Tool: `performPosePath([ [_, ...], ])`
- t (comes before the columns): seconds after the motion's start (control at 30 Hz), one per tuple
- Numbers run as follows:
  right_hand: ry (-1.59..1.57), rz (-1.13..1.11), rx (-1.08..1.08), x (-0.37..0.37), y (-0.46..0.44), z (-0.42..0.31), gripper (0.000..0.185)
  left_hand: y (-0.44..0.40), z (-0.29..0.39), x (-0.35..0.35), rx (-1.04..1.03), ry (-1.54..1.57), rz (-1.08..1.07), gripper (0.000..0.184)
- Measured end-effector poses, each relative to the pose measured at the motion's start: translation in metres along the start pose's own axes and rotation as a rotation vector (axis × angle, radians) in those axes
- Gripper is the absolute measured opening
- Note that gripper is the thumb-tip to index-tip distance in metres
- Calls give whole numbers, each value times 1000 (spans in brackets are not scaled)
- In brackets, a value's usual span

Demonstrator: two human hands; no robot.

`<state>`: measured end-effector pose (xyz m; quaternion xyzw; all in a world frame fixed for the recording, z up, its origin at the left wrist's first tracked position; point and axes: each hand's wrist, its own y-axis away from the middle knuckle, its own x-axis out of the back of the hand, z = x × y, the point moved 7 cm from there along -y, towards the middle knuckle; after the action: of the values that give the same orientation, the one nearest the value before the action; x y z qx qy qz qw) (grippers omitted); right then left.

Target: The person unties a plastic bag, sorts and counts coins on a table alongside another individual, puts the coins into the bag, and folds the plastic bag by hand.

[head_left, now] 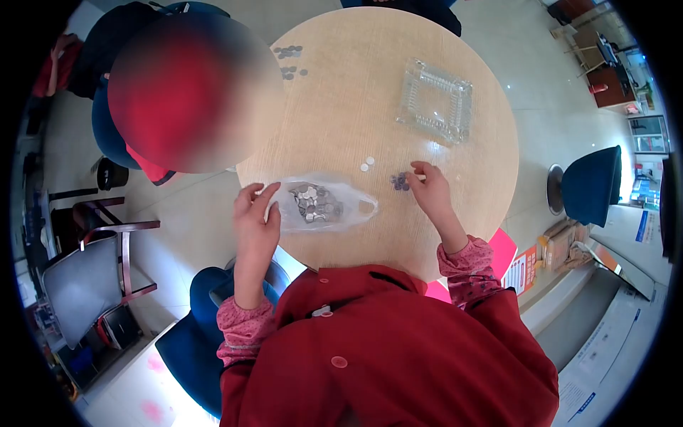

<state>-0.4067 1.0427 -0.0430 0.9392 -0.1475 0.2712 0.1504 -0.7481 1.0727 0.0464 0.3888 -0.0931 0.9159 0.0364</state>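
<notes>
Had in front one round wooden table (341, 92). Bore on its near side one translucent plastic bag (353, 198), with silvery coins (309, 203) inside. Held the left hand (257, 212) at the bag's left end, with fingers loosely bent and thumb parted from index. Held the right hand (430, 191) at a cluster of dark coins (400, 182), right of the bag, with fingers curled downward; could not tell of any grasp. Listed also: two pale coins (367, 164), close together, near the bag; one square glass dish (435, 103), farther off; grouped coins (288, 53), at the far left.
</notes>
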Motion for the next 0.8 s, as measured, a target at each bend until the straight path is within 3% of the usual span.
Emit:
performPosePath([
  [0.03,285,-2,70,-2,0,11,30,-1,16,8,-212,-170,131,35],
  [0.13,326,-23,103,-14,9,15,36,-32,52,0,-268,-114,86,31],
  [0.17,395,-9,152,-19,11,10,37,-43,61,-12,-276,-117,75,31],
  [0.23,395,44,197,-28,11,9,37,-66,71,-58,-179,81,-231,25],
  [0.37,369,18,246,-30,10,9,35,-72,63,-162,-332,-128,-461,28],
  [0.47,347,-7,281,-28,11,11,33,-65,52,-190,-221,-153,-532,36],
  [0.8,391,-184,281,-28,-1,14,31,-70,35,-201,-278,-93,-545,35],
])
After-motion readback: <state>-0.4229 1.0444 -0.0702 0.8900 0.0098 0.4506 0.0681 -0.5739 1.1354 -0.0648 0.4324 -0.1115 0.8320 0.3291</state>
